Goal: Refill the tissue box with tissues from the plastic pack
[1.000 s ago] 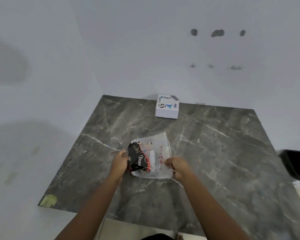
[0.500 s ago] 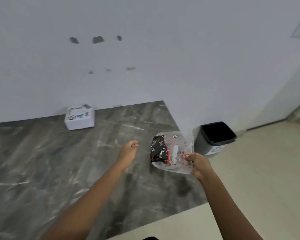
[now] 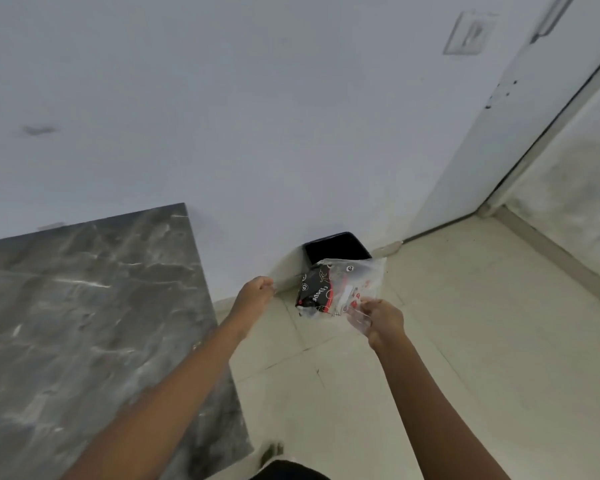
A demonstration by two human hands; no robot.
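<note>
R hand pinching near corner of plastic pack, held in air above floor, right in front of black bin by wall. Pack looks limp, mostly flat, clear film w/ dark printed panel; no tissue stack visible inside, though hard to be sure. L hand loosely curled, holding nothing, apart from pack. Marble table off to left. Tissue box not in view, so refill state can't be checked. Judging by slack pack at bin: prob. emptied, wrapper disposal in hand, little left but the drop.
</note>
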